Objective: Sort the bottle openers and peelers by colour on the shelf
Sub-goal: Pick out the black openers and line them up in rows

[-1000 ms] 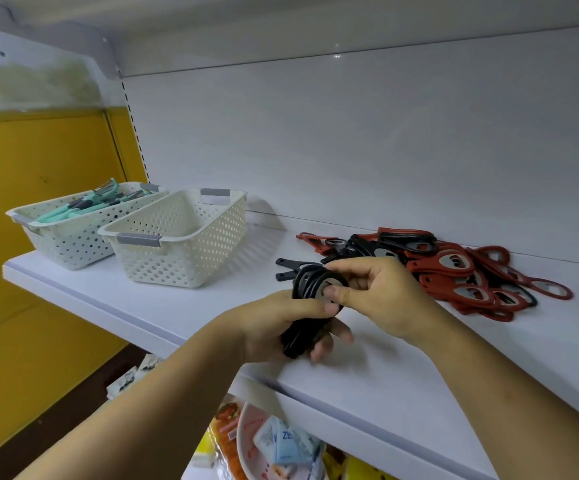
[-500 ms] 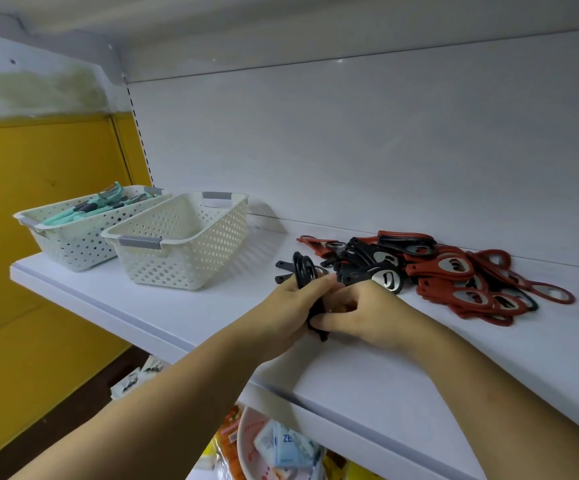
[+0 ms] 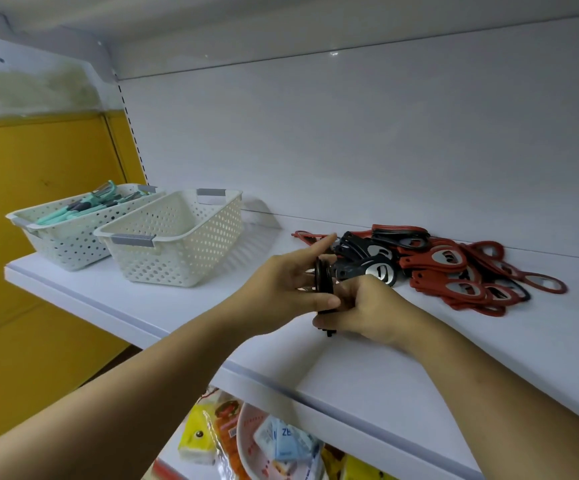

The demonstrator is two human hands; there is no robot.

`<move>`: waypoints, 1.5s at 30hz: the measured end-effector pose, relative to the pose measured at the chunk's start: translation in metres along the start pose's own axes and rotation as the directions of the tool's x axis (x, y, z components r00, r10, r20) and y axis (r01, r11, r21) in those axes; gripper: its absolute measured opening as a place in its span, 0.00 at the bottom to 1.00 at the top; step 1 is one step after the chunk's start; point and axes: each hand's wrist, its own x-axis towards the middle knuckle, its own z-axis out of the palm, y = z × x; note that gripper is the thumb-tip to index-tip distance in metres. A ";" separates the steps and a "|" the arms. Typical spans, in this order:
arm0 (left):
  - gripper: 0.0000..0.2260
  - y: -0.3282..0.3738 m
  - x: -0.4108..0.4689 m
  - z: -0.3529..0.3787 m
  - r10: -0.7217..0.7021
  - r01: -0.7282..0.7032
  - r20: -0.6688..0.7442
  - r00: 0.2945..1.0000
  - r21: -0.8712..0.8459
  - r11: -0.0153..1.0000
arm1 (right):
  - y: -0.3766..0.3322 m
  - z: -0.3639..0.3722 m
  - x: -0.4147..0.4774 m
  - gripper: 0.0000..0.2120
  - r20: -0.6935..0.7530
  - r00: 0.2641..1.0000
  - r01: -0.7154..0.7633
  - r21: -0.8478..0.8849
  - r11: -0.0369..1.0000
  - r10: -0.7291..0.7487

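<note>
Below the front lip of the shelf point(image 3: 419, 358), packets point(image 3: 274, 441) of goods lie on a lower level and take no part in the task

Just behind that lip, 2 hands meet around a stack of black bottle openers point(image 3: 323, 278), stood on edge with its handle ends down at the shelf surface. The right hand point(image 3: 367, 306) is curled round the lower handles; the left hand point(image 3: 281, 289) pinches the ringed heads, thumb across the near side and index finger straight above. This 2-sided hold probably serves to square the flat pieces, so that they travel as 1 bundle and do not fan out

Beyond the hands, touching nothing they hold, lies the mixed pile point(image 3: 447, 268) of red and black openers. Black pieces lie mostly at its left, nearest the hands, which suggests black is being drawn off and red left in place; several black ones remain

Farther left, well apart from the pile, 2 white perforated baskets stand side by side. The nearer basket point(image 3: 177, 251) shows no contents from this angle and looks like the likely destination for the bundle; the farther basket point(image 3: 63, 244) holds teal peelers point(image 3: 83, 207)
</note>
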 end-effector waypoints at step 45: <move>0.19 0.006 0.065 0.168 -0.025 0.040 0.453 0.891 -0.022 0.999 | 0.028 -0.143 -0.194 0.15 -0.665 0.498 -0.754 -0.015 0.656 0.557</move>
